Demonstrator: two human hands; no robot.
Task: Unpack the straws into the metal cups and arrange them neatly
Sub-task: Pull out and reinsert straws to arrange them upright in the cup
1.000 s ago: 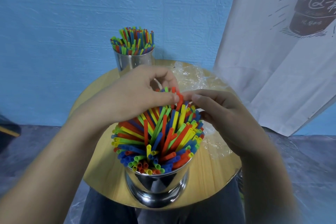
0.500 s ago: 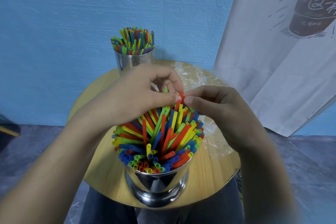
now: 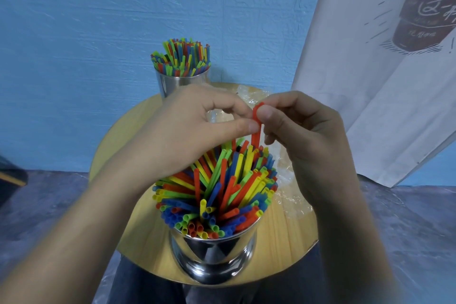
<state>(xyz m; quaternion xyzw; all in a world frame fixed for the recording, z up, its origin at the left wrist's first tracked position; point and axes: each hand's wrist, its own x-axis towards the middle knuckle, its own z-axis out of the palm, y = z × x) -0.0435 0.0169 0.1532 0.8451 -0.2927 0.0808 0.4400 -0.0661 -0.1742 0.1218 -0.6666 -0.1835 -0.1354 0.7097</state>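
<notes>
I have the right hand (image 3: 306, 140) pinching the top end of one red straw (image 3: 256, 131) between thumb and forefinger. The left hand (image 3: 195, 128) meets it there, its fingers curled and its thumb tip closed on the same straw just below. The two hands are together above the near cup (image 3: 212, 261), and the straw's lower end reaches down among the other straws (image 3: 217, 187).

Those straws fan out and lean every way, some lying almost flat across the rim, so I judge this to be the arranging step, with unpacking largely done. The next move calls for a light grip. The red straw has to go down upright into a gap without dragging its neighbours, and the leaning ones then need gathering straight.

The far cup (image 3: 177, 82) stands at the back of the round wooden table (image 3: 128, 136), and its bundle (image 3: 181, 57) is already upright and fairly even. The crumpled clear wrapper (image 3: 291, 197) lies on the table to the right, beneath the right hand.

Neither cup shows a label. The white banner (image 3: 357, 81) against the blue wall (image 3: 98, 20) carries a dark drawn cup with brush-style Chinese characters. These are cut by the frame edge, and I cannot read them.
</notes>
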